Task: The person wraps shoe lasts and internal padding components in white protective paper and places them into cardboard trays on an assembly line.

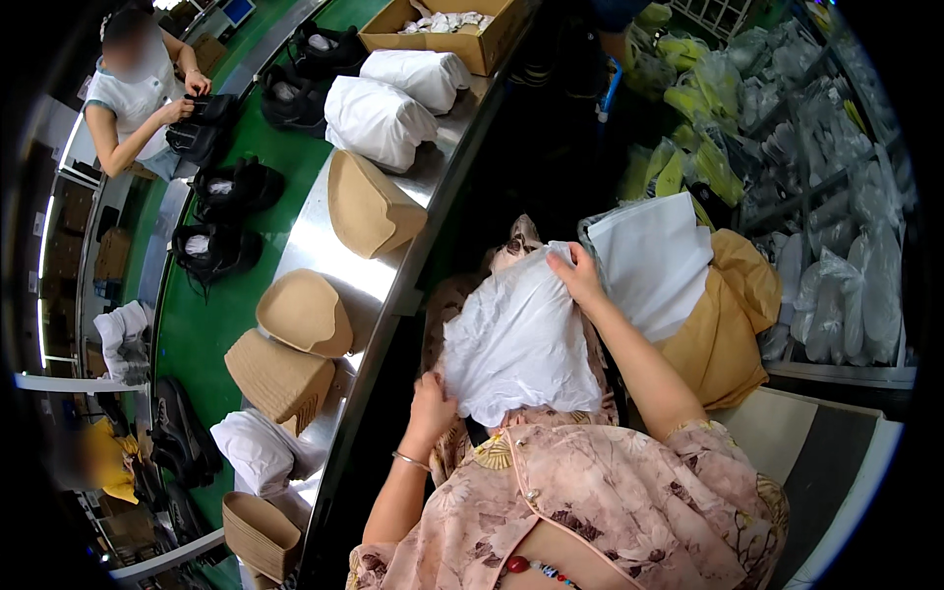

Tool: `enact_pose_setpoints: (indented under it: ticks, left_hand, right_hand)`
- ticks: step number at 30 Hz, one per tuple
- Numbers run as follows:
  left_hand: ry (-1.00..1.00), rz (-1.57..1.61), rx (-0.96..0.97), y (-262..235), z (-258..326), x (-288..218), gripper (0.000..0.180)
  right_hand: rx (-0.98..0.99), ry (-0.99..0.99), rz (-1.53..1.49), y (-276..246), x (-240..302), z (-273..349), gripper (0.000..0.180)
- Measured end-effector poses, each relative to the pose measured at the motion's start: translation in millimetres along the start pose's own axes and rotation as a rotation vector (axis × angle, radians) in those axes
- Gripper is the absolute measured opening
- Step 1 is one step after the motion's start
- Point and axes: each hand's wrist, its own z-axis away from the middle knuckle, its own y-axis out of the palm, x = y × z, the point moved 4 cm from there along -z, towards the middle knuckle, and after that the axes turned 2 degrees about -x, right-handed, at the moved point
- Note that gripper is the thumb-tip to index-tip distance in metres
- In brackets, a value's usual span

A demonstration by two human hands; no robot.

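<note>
A crumpled sheet of white tissue paper [516, 339] is spread over my lap. My right hand [580, 275] pinches its far right corner between thumb and fingers. At the near left edge of the sheet, my left hand [433, 407] is closed on the paper, its fingertips partly hidden. Right beside my right hand lies a stack of flat white sheets [649, 258], resting on crinkled brown paper [736, 320].
Along the metal ledge [313, 221] on my left stand a tan moulded form [366, 206], white-wrapped bundles [379, 123] and a carton [447, 34]. Black shoes [236, 187] sit on the green conveyor [192, 339]; a co-worker [138, 103] handles one. Bagged insoles [851, 295] fill a rack at right.
</note>
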Motion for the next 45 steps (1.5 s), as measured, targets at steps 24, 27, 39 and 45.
enact_pose_setpoints:
  ticks: [24, 27, 39, 45]
  left_hand:
    - [0.937, -0.400, -0.069, 94, 5, -177, 0.041]
    - [0.905, -0.363, -0.048, 93, 4, -175, 0.045]
    - [0.703, 0.033, 0.118, 53, -13, -176, 0.053]
    - [0.808, -0.072, -0.003, 40, -22, -198, 0.034]
  right_hand:
    - [-0.061, -0.081, 0.571, -12, -3, -39, 0.040]
    - [-0.216, 0.102, 0.309, -46, -24, -26, 0.039]
    - [0.126, 0.150, -0.016, -39, -8, 59, 0.024]
    - [0.564, 0.177, 0.247, -28, -16, 15, 0.022]
